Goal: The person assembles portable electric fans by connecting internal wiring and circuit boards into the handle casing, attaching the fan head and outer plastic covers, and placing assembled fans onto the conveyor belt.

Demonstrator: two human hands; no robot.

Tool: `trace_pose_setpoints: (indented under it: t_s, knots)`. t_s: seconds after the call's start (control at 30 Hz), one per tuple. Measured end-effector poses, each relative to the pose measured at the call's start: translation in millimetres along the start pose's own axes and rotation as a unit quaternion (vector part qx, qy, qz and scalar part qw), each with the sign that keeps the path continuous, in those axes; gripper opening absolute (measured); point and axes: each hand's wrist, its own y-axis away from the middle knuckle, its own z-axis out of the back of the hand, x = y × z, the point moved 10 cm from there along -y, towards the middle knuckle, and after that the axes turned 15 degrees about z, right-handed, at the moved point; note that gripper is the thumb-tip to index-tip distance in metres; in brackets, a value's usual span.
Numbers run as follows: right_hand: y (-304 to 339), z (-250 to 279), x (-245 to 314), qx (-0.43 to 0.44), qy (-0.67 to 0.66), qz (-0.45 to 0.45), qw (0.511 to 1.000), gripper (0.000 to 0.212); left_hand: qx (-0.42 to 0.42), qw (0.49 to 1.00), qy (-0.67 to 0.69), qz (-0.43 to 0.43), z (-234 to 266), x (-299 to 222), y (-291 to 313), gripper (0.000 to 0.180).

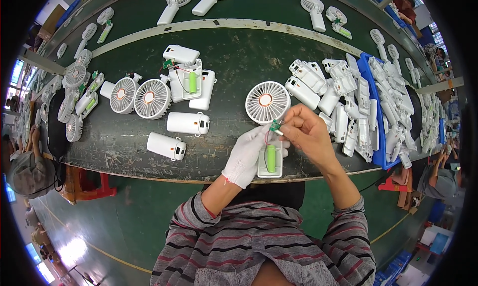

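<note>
In the head view, a white handheld fan [254,103] lies at the table's near edge, its round grille pointing away from me. Its handle shell [279,168] is uncovered, with a green battery cell [271,159] inside. My left hand [242,159], in a white knitted glove, is closed round the handle's left side. A small green circuit board [275,126] sits above the cell, joined to it by thin red and dark wires. My bare right hand [311,136] pinches at the board's right edge with thumb and forefinger; its fingertips partly hide the board.
Loose white handle covers [301,93] pile up at right, beside a blue bin [368,102] full of white parts. At left lie several covers [187,122], an open handle [192,82] and fans [152,98]. More fans [172,5] rest beyond a pale rail [199,25].
</note>
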Motion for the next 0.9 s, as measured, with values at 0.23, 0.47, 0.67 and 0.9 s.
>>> trace_pose_setpoints:
  t_s: [0.23, 0.47, 0.67, 0.9]
  knots:
    - [5, 1, -18, -0.021, -0.222, -0.087, 0.971, 0.024, 0.055, 0.998, -0.007, -0.026, -4, -2, 0, 0.033]
    - [7, 5, 12, -0.013, 0.08, 0.076, 0.994, 0.031, 0.027, 0.999, 0.003, -0.018, -6, 1, -3, 0.033]
    - [11, -4, 61, -0.042, 0.405, 0.336, 0.849, 0.02, 0.043, 0.999, -0.008, -0.008, -5, 3, -3, 0.031]
    - [27, -30, 68, 0.067, 0.409, 0.407, 0.814, 0.016, 0.018, 0.999, 0.051, -0.006, 1, 2, -7, 0.023]
